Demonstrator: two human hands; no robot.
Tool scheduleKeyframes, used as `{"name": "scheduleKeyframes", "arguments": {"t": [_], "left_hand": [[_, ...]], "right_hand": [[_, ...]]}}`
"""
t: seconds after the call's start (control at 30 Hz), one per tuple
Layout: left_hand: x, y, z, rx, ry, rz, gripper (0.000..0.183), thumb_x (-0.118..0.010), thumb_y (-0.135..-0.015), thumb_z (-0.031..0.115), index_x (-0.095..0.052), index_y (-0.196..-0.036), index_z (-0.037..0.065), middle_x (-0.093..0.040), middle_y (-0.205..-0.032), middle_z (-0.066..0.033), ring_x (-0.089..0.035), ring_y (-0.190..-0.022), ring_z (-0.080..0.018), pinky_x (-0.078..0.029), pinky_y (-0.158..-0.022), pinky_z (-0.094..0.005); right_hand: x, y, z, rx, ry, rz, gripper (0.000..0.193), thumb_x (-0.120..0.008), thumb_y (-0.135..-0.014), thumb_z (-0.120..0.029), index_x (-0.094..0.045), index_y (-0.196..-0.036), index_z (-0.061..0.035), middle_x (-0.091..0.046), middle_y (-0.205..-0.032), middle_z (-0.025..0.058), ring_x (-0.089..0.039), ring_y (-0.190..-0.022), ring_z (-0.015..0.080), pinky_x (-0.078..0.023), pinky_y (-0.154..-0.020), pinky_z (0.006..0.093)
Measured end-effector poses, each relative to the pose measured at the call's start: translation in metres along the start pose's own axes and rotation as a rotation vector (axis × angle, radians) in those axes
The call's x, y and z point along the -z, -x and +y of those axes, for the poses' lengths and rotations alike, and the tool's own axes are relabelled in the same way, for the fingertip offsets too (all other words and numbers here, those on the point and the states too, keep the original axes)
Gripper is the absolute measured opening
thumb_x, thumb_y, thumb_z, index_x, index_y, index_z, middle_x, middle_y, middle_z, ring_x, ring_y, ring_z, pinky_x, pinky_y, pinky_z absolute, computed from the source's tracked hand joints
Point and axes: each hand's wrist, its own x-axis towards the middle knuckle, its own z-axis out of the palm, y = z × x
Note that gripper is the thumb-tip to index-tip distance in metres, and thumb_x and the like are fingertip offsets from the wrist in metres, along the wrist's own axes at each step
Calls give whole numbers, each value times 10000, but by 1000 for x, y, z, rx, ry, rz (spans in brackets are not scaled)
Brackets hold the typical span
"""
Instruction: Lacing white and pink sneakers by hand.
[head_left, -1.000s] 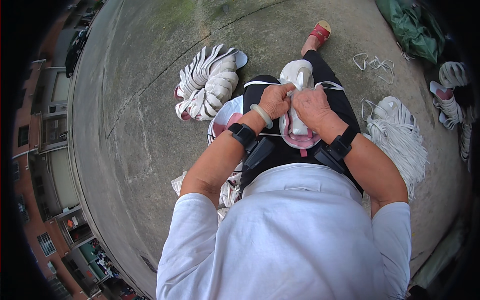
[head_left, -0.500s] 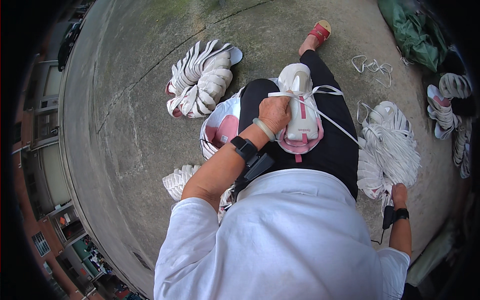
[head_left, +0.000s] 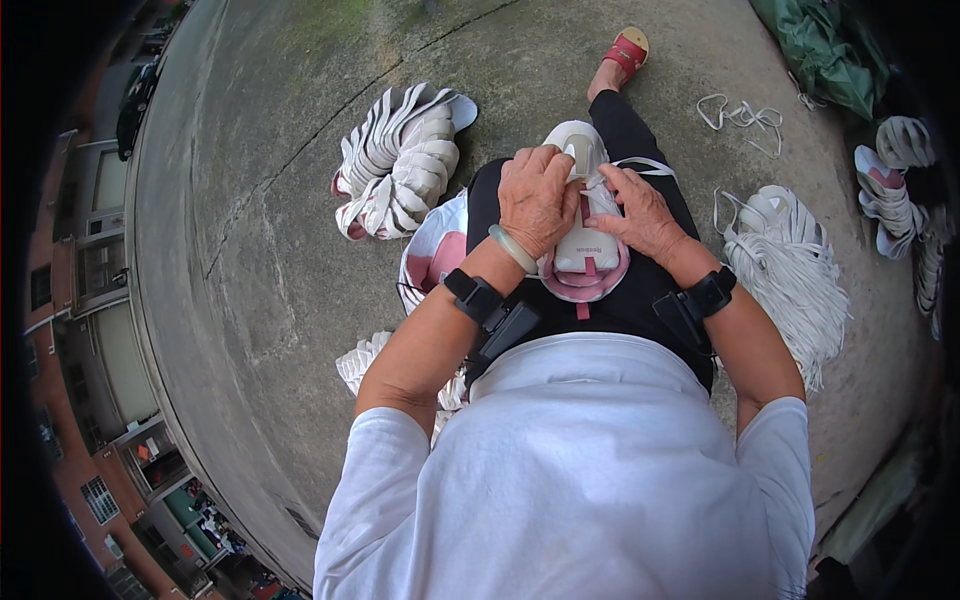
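A white and pink sneaker upper [head_left: 578, 250] without a visible sole lies across my black-trousered lap, toe pointing away from me. My left hand [head_left: 540, 198] is closed over its left side, fingers curled in near the lacing area. From the right, my right hand [head_left: 645, 215] grips the opposite edge, thumb on the tongue and fingertips higher up beside the toe. A white shoelace [head_left: 645, 163] runs out from the upper over my right thigh. What the left fingertips pinch is hidden under that hand.
Stacked uppers [head_left: 400, 160] curve along the concrete at the left. At my right lies a bundle of white laces [head_left: 795, 290] over more uppers; a loose lace [head_left: 740, 122] rests farther off. Green sheeting [head_left: 825, 55] and further stacked uppers [head_left: 885, 200] stand at the far right.
My right hand has come from the lace bundle at the right to the sneaker upper. My left hand has shifted up toward its toe, and the lace ends no longer stretch across the top.
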Motion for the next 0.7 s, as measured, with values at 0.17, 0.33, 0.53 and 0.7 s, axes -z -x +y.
{"name": "scheduleKeyframes", "arguments": {"t": [0.17,0.33,0.53,0.7], "left_hand": [[-27,-24,-2,120,-78,-84,717,-711,-606,335,-385,-1167,31,-470,-1089,-167,-512,-921,-348,-408,-807,-393],[-36,-32,-15,418,296,-490,1053,-788,-496,466,-241,-1261,-7,-428,-1185,-221,-470,-1057,-390,-401,-879,-382],[-38,-32,-13,351,153,-524,1081,-780,-482,313,-162,-1323,30,-410,-1219,-206,-461,-1085,-370,-400,-878,-405],[-36,-34,1,403,91,-536,1009,-726,-532,307,-165,-1330,49,-424,-1212,-189,-461,-1065,-373,-372,-861,-449]], "right_hand": [[7,-5,20,-59,-209,-144,821,-735,-606,-197,-311,-1281,-4,-490,-938,116,-475,-772,176,-451,-727,287],[17,-10,14,-97,-103,-264,728,-648,-625,-103,-302,-1246,56,-536,-905,167,-543,-818,249,-460,-737,323],[1,-5,-9,-77,318,-16,284,-578,-689,-60,-433,-914,36,-584,-795,226,-596,-794,361,-477,-697,429],[-4,-7,-4,-107,355,90,185,-563,-718,-82,-474,-843,21,-583,-676,197,-604,-697,363,-488,-630,423]]}}
